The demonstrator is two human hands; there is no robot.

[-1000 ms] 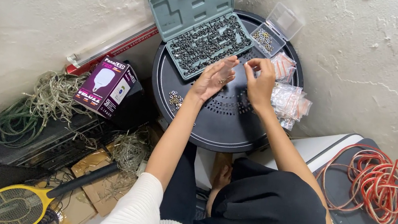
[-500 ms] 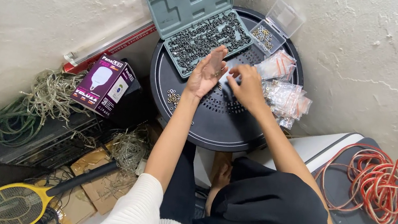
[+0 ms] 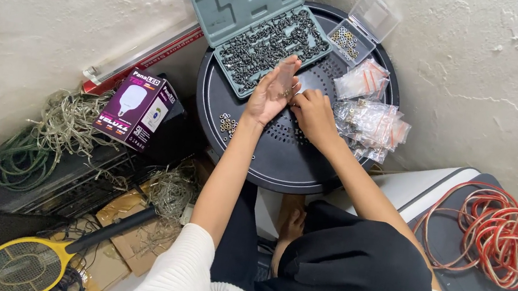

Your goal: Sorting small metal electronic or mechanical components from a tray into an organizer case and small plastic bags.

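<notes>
A round black tray table is standing against the rough white wall, carrying everything the person is working with. On its far side a grey-green plastic case is lying open, its lower half packed with small dark screws. Just to its right a small clear plastic box is sitting with its lid up, and a heap of clear zip bags is lying near the table's right edge. The left hand is hovering over the middle of the table, palm up and fingers spread wide, cradling a few tiny metal pieces. The right hand is touching the left palm's edge, fingertips pinched narrowly together; what they are pinching is too small to tell. A little cluster of brass rings is resting on the table just left of the left wrist.
</notes>
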